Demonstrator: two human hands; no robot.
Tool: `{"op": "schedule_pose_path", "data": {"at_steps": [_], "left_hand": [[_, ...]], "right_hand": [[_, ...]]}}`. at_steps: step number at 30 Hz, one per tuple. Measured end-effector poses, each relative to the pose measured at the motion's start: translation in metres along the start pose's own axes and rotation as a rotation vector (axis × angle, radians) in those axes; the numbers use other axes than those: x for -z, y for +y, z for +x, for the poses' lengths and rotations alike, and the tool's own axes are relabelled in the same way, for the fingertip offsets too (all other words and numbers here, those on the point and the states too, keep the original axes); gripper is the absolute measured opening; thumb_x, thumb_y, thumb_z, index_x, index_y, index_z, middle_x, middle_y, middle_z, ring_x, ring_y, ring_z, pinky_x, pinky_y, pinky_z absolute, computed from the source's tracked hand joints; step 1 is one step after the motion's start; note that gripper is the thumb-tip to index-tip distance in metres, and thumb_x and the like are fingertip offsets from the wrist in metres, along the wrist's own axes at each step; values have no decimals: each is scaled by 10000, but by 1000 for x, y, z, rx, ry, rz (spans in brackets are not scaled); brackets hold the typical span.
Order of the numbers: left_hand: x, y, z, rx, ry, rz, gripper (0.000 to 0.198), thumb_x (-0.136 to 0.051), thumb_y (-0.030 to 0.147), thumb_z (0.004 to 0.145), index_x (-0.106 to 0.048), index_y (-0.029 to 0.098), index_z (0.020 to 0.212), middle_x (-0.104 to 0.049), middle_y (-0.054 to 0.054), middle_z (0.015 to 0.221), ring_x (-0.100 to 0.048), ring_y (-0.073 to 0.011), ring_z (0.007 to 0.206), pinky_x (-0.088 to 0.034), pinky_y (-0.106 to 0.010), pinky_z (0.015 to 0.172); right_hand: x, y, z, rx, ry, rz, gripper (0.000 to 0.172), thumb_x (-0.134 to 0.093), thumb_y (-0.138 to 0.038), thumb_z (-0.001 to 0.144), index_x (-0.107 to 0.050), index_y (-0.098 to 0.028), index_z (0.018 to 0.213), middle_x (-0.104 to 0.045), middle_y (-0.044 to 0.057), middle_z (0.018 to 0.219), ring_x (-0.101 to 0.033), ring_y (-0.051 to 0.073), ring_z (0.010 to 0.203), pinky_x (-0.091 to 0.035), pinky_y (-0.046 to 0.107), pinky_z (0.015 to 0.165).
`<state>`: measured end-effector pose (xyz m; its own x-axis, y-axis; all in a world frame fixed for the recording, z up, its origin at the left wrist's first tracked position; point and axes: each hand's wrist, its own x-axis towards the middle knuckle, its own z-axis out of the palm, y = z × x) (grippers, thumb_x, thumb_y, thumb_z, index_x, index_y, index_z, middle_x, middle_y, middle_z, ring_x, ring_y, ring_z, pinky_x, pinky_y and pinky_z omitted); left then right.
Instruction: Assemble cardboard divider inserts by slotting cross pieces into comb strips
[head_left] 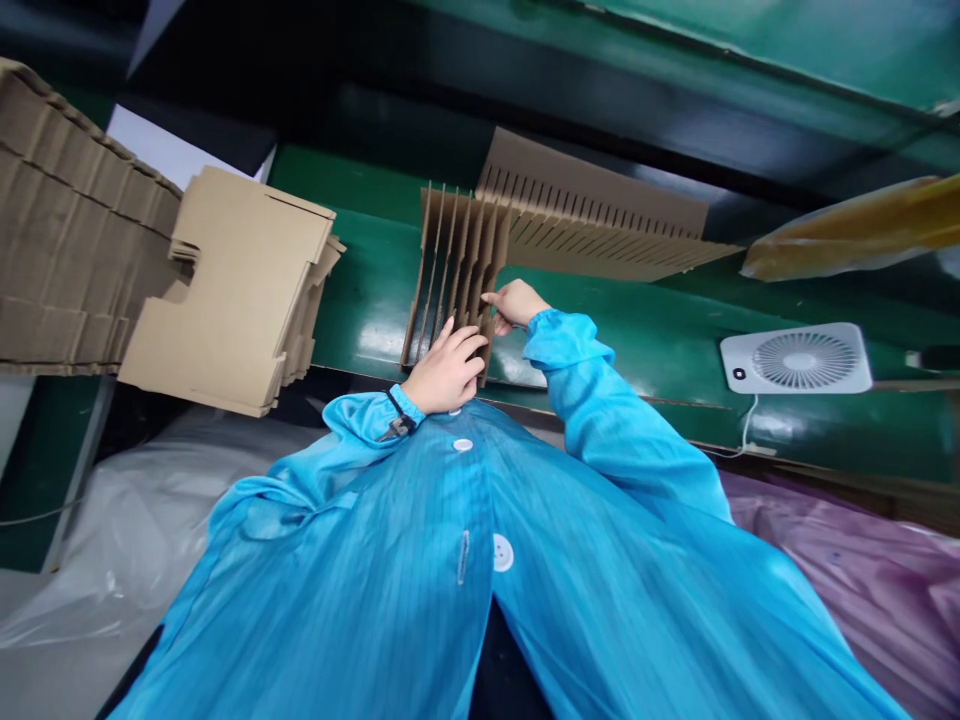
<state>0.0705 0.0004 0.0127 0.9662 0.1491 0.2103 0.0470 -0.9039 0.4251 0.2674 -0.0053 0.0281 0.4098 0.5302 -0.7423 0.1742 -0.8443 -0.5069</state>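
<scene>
Tan corrugated-cardboard slotted divider (457,270) between hands: light, stiff, thin slats may bend, hold by uncut edge. Curled left hand (446,370), right hand (516,305) fingertips on it, firmness unclear.

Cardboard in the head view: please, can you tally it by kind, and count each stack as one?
Large corrugated cardboard stack: 1
Die-cut flat cardboard stack: 1
Slotted cardboard divider assembly: 1
Total: 3
</scene>
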Motion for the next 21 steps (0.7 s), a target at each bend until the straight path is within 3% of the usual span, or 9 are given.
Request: {"op": "schedule_pose_path", "data": {"at_steps": [5, 9, 12, 14, 17, 19, 21], "left_hand": [[0, 0, -1, 2, -4, 8, 168, -542, 156, 857, -708, 130, 850, -625, -160, 1264, -491, -354, 1314, -257, -674, 1179], [12, 9, -3, -19, 8, 31, 156, -591, 220, 868, -710, 128, 907, -599, -175, 1321, -460, -372, 1347, -283, -669, 1165], [42, 8, -14, 8, 107, 66, 239, -609, 307, 889, -686, 149, 1051, -560, -163, 1388, -426, -362, 1381, -280, -661, 1161], [71, -4, -34, 138, 237, 131, 251, -603, 323, 891, -660, 184, 1092, -561, -129, 1393, -424, -344, 1384, -284, -641, 1157], [112, -38, -89, 513, 516, 309, 299, -636, 319, 832, -624, 187, 1100, -577, -123, 1350, -425, -337, 1373, -311, -588, 1141], [128, -62, -136, 776, 689, 450, 395, -665, 308, 777, -600, 133, 1125, -578, -168, 1325, -468, -334, 1319, -313, -561, 1137], [131, -79, -178, 1067, 765, 510, 601, -758, 321, 690, -547, 89, 1203, -533, -209, 1377, -442, -347, 1337, -289, -559, 1150]], "right_hand": [[-1, 14, 7, -43, -40, 111, 420, -440, -442, 1026, -639, -74, 1062, -589, 26, 431, -580, 145, 369, -485, 202, 390], [1, 11, -1, -15, -51, 146, 338, -483, -381, 1020, -630, -90, 927, -594, 25, 435, -572, 124, 358, -490, 181, 386], [0, 10, -8, -22, -79, 139, 231, -609, -265, 963, -607, -116, 787, -595, 14, 446, -563, 107, 354, -487, 167, 382], [-2, 12, -11, -44, -91, 134, 218, -628, -203, 947, -587, -127, 746, -590, 3, 447, -554, 98, 349, -487, 163, 383], [0, 17, -16, -32, -75, 127, 245, -605, -224, 961, -564, -139, 735, -588, 2, 448, -558, 102, 350, -492, 172, 384], [6, 21, -22, 11, -48, 133, 264, -587, -261, 972, -554, -141, 739, -588, 3, 453, -554, 103, 343, -484, 176, 372], [14, 24, -30, 79, -7, 186, 248, -564, -264, 985, -556, -140, 771, -590, -5, 464, -551, 93, 343, -475, 166, 367]]}}
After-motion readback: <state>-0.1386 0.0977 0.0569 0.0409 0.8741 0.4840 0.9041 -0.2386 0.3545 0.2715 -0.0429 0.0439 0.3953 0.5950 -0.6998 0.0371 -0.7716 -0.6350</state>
